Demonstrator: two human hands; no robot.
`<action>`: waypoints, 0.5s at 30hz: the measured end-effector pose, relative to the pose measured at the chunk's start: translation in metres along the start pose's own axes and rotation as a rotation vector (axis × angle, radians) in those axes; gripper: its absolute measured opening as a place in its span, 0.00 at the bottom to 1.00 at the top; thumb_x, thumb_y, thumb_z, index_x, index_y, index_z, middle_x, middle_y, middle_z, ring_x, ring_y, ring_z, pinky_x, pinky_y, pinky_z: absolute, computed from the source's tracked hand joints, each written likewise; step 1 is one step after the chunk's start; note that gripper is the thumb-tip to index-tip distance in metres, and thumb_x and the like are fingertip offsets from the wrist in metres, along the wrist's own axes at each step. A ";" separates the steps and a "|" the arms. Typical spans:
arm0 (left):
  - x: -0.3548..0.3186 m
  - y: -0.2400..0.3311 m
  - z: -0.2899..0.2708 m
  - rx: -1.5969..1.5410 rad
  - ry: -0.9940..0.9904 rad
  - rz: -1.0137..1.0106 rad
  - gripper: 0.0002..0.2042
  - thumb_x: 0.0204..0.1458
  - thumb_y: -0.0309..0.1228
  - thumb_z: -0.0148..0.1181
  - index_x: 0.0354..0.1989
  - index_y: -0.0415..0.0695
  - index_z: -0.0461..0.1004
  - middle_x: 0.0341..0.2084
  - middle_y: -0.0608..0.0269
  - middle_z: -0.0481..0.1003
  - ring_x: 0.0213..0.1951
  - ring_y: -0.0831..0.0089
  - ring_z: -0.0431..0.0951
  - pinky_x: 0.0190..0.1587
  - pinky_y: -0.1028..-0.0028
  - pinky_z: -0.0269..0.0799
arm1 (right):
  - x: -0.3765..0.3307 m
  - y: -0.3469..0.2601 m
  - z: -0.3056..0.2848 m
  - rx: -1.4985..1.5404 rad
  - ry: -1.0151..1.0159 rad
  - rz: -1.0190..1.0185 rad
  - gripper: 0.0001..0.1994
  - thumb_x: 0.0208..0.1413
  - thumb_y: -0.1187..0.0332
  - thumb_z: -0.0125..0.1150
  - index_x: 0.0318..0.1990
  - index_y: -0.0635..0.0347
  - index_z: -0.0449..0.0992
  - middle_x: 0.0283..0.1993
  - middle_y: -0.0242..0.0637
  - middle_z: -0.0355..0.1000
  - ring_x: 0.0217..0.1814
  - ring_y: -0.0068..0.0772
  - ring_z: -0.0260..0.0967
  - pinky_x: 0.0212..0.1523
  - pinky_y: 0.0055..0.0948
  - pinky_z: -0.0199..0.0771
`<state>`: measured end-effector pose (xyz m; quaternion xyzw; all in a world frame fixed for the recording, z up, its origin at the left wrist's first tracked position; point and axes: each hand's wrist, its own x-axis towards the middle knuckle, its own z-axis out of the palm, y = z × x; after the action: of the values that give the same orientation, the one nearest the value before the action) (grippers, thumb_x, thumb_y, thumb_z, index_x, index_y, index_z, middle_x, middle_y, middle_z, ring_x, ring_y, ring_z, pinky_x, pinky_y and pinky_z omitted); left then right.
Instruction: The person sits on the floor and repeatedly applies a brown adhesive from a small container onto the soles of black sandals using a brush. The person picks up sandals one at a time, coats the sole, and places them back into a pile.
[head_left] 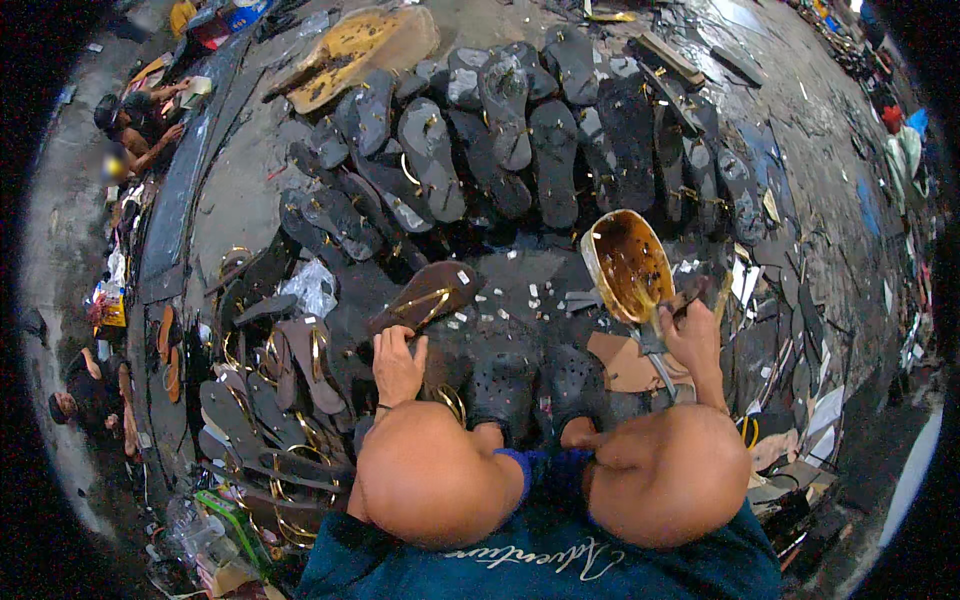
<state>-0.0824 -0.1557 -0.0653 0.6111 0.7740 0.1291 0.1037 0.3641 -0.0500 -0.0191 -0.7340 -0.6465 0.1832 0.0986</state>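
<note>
Fingers spread, my left hand (398, 368) touches the near edge of a brown sandal (418, 300) with gold straps and a small white tag. The sandal lies on the dark floor ahead of my left knee. My right hand (692, 338) is closed on a brush (646, 300) at the near rim of an oval tub (592, 262). The brush tip is inside the tub, among amber, glue-like residue with dark specks. How the fingers wrap the handle is partly hidden. Small white pieces (533, 292) are scattered between the sandal and the tub.
Rows of dark soles (553, 165) stand ahead. More gold-strapped sandals (312, 365) pile at my left, near a clear plastic bag (312, 288). Tan sheet scraps (630, 362) lie below the tub. A stained yellowish container (365, 50) is at the far left. People sit along the left edge.
</note>
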 end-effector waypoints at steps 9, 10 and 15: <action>0.076 0.068 0.020 -0.522 -0.196 0.280 0.13 0.56 0.30 0.58 0.48 0.41 0.75 0.48 0.47 0.74 0.48 0.54 0.76 0.52 0.61 0.70 | -0.013 -0.010 -0.047 0.206 -0.269 -0.034 0.21 0.48 0.55 0.66 0.43 0.64 0.76 0.35 0.52 0.77 0.41 0.50 0.76 0.44 0.41 0.73; 0.079 0.073 0.017 -0.574 -0.265 0.280 0.14 0.57 0.30 0.57 0.51 0.42 0.74 0.52 0.46 0.73 0.51 0.54 0.75 0.56 0.61 0.68 | -0.008 -0.014 -0.036 0.374 -0.317 -0.071 0.22 0.48 0.55 0.67 0.44 0.64 0.76 0.36 0.51 0.77 0.41 0.48 0.77 0.44 0.40 0.73; 0.096 0.090 0.090 -0.305 -0.488 0.532 0.27 0.54 0.49 0.59 0.60 0.48 0.69 0.67 0.49 0.55 0.70 0.49 0.47 0.70 0.56 0.44 | 0.004 -0.056 -0.036 0.929 -0.259 -0.013 0.14 0.57 0.63 0.63 0.42 0.68 0.77 0.41 0.38 0.76 0.42 0.30 0.72 0.44 0.31 0.72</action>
<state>0.0065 -0.0364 -0.1216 0.7807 0.5133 0.1156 0.3373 0.3275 -0.0347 0.0351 -0.5792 -0.5080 0.5420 0.3357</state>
